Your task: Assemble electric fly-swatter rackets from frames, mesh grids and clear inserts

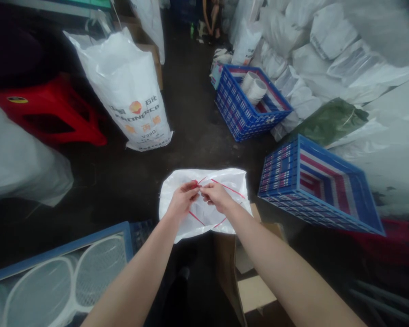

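A white bag lies in front of me, with thin red string running in slanting lines over its top. Above the middle of the bag my left hand is closed in a pinch, and a bit of the red string shows at its fingertips. Close beside it, my right hand pinches at the same string. The fingertips of both hands nearly meet. Whether the string is knotted there is too small to tell.
A cardboard box stands under my right forearm. Blue crates stand to the right, one holding white rolls. A printed white sack and a red stool are left. White-framed mesh rackets fill a blue-rimmed crate. A person sits far back.
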`<state>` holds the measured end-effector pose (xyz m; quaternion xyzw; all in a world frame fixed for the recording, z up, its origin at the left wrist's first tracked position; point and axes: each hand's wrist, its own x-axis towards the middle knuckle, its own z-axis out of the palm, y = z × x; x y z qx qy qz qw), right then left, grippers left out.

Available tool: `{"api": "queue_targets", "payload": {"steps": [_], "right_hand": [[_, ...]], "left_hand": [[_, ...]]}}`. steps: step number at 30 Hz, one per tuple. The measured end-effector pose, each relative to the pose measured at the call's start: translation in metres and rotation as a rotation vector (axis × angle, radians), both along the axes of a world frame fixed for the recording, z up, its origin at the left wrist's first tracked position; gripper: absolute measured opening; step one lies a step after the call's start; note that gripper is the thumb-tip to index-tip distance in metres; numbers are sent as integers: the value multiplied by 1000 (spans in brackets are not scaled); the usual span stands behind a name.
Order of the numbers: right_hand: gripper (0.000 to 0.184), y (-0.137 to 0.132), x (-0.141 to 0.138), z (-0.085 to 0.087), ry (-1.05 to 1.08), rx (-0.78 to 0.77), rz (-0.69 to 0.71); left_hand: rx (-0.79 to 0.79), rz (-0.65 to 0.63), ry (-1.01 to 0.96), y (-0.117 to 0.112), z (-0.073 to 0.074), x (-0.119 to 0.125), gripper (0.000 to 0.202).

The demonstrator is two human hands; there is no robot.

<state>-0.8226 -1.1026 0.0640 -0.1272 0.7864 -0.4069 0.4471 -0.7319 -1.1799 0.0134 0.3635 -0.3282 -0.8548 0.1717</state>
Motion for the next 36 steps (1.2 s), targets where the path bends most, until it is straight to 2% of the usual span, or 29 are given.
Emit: {"api": "queue_targets", "payload": {"steps": [4,7,9,12,16,20,24,28,32,36], "right_hand": [[17,3,-9,-3,144,-3,38],[7,1,-15,-4,216,-6,152],[20,-3,-16,-6,267,12,204],[20,-9,-15,-8,371,36,228],[14,-15,-13,-5,454,41,278],[14,-17,-15,-2,512,27,234],[14,-12,-19,-2,455,8,163],[1,-2,-23,-1,269,-75,189],[9,3,-22,-3,185,-148,169],[19,1,-17,-11,156,-157,128]], "left_hand": [[-30,-1,-27,1,-2,-1,38],[-61,-27,-41,2,-3,-2,37],[-95,-50,-44,2,-3,-2,36],[-166,-79,-54,3,-2,-2,35],[-261,-97,-72,4,2,0,46],[-331,-146,-90,1,7,1,45],[-409,-192,-121,-3,6,-3,25],[-467,-255,-163,-5,3,-2,12],[-498,-278,-185,-4,1,2,11],[-520,-299,-171,-3,2,2,12]]}}
